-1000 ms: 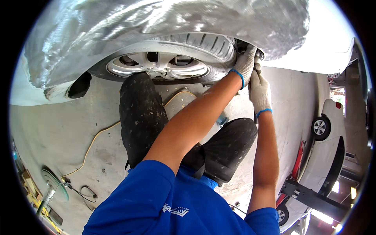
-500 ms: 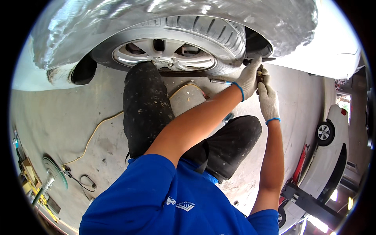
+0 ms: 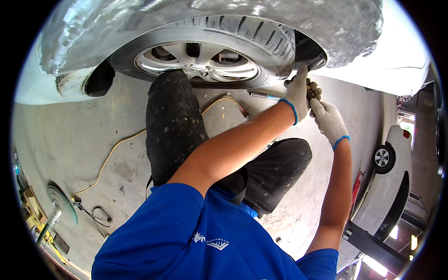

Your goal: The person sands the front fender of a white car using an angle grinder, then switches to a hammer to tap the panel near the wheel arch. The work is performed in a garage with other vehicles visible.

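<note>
My left hand (image 3: 297, 93), in a whitish knit glove with a blue cuff, is at the rear lower corner of the wheel arch, right of the tyre (image 3: 268, 42). Its fingers are curled, the dirty fingertips facing right. My right hand (image 3: 330, 120), gloved alike, reaches up from the lower right with bent fingers meeting the left fingertips. Whatever the fingers hold is hidden. Above them is the car's sanded grey fender (image 3: 340, 39). A slim silver and blue tool (image 3: 263, 96) lies on the floor left of my left wrist.
My bent knee (image 3: 172, 88) is against the alloy wheel (image 3: 198, 65). A yellowish hose (image 3: 109, 158) runs over the concrete floor. At the far left stands a round-based stand (image 3: 63, 205). A white car (image 3: 385, 196) and a red jack-like object (image 3: 358, 184) are at the right.
My right hand has shifted right and down, its wrist tilting outward. My left hand has turned slightly and moved right. The dark pointed piece seen beside the left fingers no longer shows.
</note>
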`<state>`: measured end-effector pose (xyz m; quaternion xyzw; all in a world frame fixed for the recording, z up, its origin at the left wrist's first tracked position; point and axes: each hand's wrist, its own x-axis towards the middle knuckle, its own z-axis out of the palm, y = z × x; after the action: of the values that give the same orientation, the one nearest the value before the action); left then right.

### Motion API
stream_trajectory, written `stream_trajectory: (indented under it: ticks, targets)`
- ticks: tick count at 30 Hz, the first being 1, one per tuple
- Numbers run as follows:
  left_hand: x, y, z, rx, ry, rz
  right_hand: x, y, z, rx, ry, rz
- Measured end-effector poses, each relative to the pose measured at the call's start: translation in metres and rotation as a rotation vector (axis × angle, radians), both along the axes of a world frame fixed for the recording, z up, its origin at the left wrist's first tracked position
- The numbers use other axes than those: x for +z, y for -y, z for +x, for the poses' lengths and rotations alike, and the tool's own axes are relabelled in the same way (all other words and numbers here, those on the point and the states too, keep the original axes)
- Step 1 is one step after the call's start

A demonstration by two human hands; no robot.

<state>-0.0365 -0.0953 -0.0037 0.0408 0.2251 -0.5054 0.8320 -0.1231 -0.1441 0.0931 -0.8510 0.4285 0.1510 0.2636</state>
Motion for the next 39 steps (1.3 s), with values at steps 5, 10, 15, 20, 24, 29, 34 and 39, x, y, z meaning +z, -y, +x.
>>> stream_trajectory:
  ticks: [5, 10, 15, 20, 24, 29, 34, 39]
  targets:
    - [-0.003, -0.002, 0.002, 0.026, -0.018, -0.034, -0.003, -0.001, 0.003, 0.058, 0.018, -0.044]
    - [0.005, -0.008, 0.007, -0.166, 0.274, -0.048, 0.001, -0.003, -0.008, -0.017, 0.111, -0.065]
    - [0.025, -0.051, 0.014, -0.511, 1.567, 0.552, -0.005, 0.006, -0.035, -0.173, 0.214, 0.015]
    - [0.051, -0.057, 0.022, 0.517, 1.512, 0.67, -0.03, 0.0, -0.042, -0.296, 0.274, 0.103]
    - [0.063, -0.064, 0.052, 0.259, 1.409, 0.392, -0.043, -0.01, -0.052, -0.285, 0.251, 0.14]
    - [0.048, -0.056, 0.054, 0.324, 1.527, 0.579, -0.049, -0.017, -0.056, -0.188, 0.2, 0.062]
    - [0.059, -0.061, 0.076, 0.131, 1.668, 0.558, -0.044, -0.019, -0.045, -0.075, 0.255, -0.043]
    - [0.06, -0.069, 0.078, 0.181, 1.669, 0.46, -0.035, -0.014, -0.032, -0.047, 0.319, -0.066]
